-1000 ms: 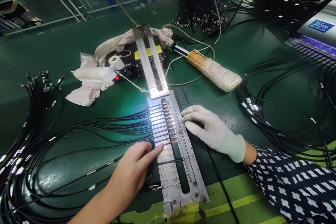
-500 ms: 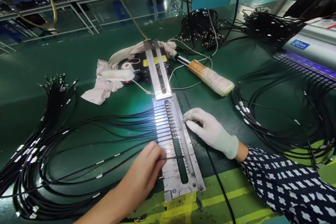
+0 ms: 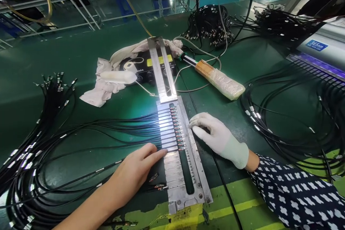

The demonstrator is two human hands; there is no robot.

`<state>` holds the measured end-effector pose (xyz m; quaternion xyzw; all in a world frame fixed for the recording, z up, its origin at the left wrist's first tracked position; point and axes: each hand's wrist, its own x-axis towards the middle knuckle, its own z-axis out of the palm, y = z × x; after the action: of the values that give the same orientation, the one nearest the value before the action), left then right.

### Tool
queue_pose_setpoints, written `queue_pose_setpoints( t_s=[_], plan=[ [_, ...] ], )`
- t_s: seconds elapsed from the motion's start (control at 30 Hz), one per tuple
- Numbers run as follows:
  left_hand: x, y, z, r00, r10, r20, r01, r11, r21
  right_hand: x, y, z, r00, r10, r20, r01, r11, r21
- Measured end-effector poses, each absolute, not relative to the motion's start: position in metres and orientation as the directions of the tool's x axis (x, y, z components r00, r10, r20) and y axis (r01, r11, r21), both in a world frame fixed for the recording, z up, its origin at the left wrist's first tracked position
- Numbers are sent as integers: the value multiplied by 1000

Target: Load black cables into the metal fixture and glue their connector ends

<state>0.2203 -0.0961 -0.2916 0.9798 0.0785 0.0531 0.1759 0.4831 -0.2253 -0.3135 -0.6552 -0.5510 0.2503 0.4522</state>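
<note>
Black cables lie across a slotted metal fixture between two hands

The fixture (image 3: 175,178) lies flat in the middle of a green bench (image 3: 67,57). Its long axis runs away from the wearer, the far end leaning slightly left. It is made of scuffed grey metal, with fine crosswise grooves down its left side, a long round-ended slot, and a straight rail at the right.

A row of thin black cables (image 3: 134,120) sweeps in from the left and crosses the far part at nearly right angles. Their stripped tips, reddish and metallic, point right, over the slot.

The bare left hand (image 3: 137,169) stretches one digit to the grooved edge beside the nearest cable in the row; whether it pinches anything cannot be told. The right hand (image 3: 215,134), in a white knit glove with a pale green cuff, curves at the rail, thumb and fingertips close together; whether they grip it cannot be told.

Beyond the far end, a narrower slotted metal plate (image 3: 157,75) stands before a black box (image 3: 145,75). A crumpled pale cloth (image 3: 104,95) lies to the left.
</note>
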Motion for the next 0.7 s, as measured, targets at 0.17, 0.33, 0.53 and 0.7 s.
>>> queue_pose_setpoints(
  t_s=[0.17,0.33,0.53,0.7],
  plan=[
    [225,-94,-289,989,121,88,85,-940,331,482,-224,-311,274,951,144,492,-10,-870],
    [228,-93,-291,991,108,77,69,-917,392,482,-223,-308,277,954,113,485,-37,-873],
    [217,-105,-302,954,185,235,159,-979,125,482,-222,-308,271,955,122,497,-30,-867],
    [210,-109,-291,972,219,90,193,-953,235,484,-225,-313,248,954,168,542,8,-841]
  ],
)
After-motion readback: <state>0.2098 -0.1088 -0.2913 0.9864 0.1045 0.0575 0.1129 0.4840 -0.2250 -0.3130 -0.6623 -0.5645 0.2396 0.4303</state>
